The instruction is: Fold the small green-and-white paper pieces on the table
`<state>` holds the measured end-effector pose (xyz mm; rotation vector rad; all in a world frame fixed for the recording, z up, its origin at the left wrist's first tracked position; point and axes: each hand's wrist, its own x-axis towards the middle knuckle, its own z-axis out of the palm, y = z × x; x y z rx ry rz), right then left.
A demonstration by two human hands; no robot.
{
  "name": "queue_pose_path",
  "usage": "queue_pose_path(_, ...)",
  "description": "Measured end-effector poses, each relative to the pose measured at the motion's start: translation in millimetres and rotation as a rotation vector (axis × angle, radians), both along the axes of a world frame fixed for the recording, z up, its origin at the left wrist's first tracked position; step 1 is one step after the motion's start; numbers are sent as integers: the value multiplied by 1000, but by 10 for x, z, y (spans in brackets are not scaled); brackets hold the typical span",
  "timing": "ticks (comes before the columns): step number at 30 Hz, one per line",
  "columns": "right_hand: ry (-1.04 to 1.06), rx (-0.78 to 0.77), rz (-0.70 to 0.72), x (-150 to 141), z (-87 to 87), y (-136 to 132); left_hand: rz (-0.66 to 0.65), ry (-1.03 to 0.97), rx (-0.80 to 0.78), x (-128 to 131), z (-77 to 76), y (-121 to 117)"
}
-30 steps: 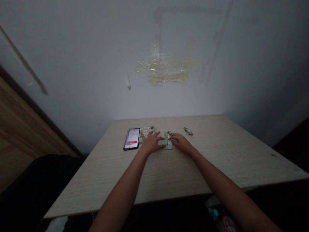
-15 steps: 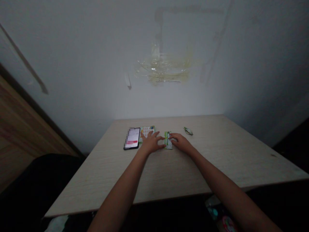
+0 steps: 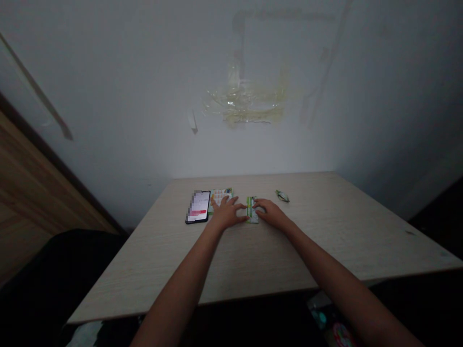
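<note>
A small green-and-white printed piece (image 3: 250,212), like a folded paper or a packet, lies flat on the table between my hands. My left hand (image 3: 224,213) is open, its fingers spread. Its thumb and index finger reach the left edge of that piece, while the other fingers lie over a larger printed sheet (image 3: 221,193). My right hand (image 3: 272,213) rests at the piece's right edge, fingertips on it and thumb apart from the index finger. Part of the piece is covered by those fingertips.
A phone (image 3: 198,207) with a lit screen lies left of the printed sheet. Farther right is a small crumpled green-and-white wrapper (image 3: 282,195). The pale wooden table (image 3: 325,207) meets a wall (image 3: 144,96) with peeling clear tape (image 3: 249,108).
Hardly anything differs. The view has shifted very slightly; both hands keep their places at the green-and-white piece.
</note>
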<state>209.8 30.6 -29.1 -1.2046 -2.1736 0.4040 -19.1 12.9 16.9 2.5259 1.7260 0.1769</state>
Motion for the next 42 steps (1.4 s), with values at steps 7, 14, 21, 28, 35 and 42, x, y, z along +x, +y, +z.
queue_pose_path(7, -43, -21, 85, 68, 33, 6, 11, 12, 3, -10, -24, 20)
queue_pose_path(14, -60, -32, 135, 117, 24, 13, 5, 17, -1, -15, -11, 22)
queue_pose_path(21, -71, -102, 161, 155, 20, 34, 6, 13, 0, -14, -17, 19)
queue_pose_path(28, -84, -141, 194, 183, 51, 28, 4, 12, 4, -19, -31, 27)
queue_pose_path(35, -73, -151, 198, 205, 6, 44, 6, 48, 7, -15, -25, 14)
queue_pose_path(42, -75, -152, 197, 206, 15, 24, 10, 24, 22, -13, -26, 10)
